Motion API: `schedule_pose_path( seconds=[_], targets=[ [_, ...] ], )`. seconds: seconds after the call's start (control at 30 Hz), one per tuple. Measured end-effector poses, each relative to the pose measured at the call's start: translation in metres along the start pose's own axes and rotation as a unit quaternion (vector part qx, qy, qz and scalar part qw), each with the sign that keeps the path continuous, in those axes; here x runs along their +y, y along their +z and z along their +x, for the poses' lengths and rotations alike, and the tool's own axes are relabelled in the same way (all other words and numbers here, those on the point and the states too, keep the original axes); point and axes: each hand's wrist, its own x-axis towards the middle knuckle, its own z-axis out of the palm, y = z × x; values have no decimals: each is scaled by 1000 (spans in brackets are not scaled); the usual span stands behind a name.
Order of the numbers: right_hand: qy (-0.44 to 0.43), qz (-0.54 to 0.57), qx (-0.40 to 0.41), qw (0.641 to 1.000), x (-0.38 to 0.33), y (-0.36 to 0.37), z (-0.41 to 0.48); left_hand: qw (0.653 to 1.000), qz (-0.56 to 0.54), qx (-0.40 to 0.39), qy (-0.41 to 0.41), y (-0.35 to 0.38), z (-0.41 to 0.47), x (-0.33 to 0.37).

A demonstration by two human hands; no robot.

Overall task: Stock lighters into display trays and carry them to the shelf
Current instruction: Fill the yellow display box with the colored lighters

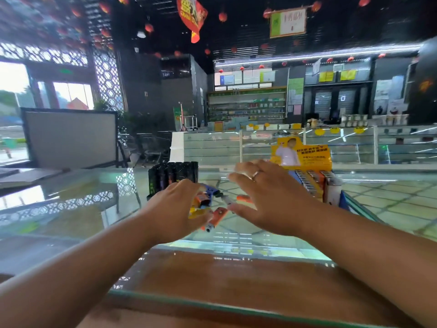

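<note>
Several lighters [203, 202], orange, blue and yellow, sit bunched in my left hand [176, 204], fingers curled round them above the glass counter [71, 209]. My right hand [267, 197] hovers beside them, fingers spread, holding nothing. A black tray [172, 176] stands behind, a yellow display tray [307, 159] to the right.

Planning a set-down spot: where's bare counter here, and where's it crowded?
Free: glass counter left of the black lighter tray and left hand; wooden strip at the near edge, between the forearms. Crowded: loose lighters between left hand and right hand, yellow display tray just right.
</note>
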Motion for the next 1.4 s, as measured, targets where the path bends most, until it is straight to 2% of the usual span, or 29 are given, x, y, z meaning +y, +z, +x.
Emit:
schedule_pose_path(
  seconds=[0.23, 0.57, 0.87, 1.03, 1.17, 1.3, 1.4],
  targets=[
    [-15, 28, -27, 999, -12, 29, 10, 997, -21, -68, -24, 19, 1, 6],
    [-4, 85, -10, 996, -9, 40, 10, 992, -53, -94, -71, 29, 13, -2],
    [-1, 113, -10, 994, -8, 37, 8, 969, -112, -203, -90, 1, 14, -12],
    [0, 109, 0, 994, -9, 37, 8, 972, -25, -173, -159, 21, 16, 2],
    [5, 111, -13, 994, -10, 33, 7, 973, -90, -151, -150, 27, 19, 3],
    [9, 119, -19, 993, -11, 31, 6, 952, -210, -164, -149, 17, 17, 2],
    [9, 119, -23, 993, -11, 30, 7, 959, -169, -186, -134, 6, 15, 0]
  ],
)
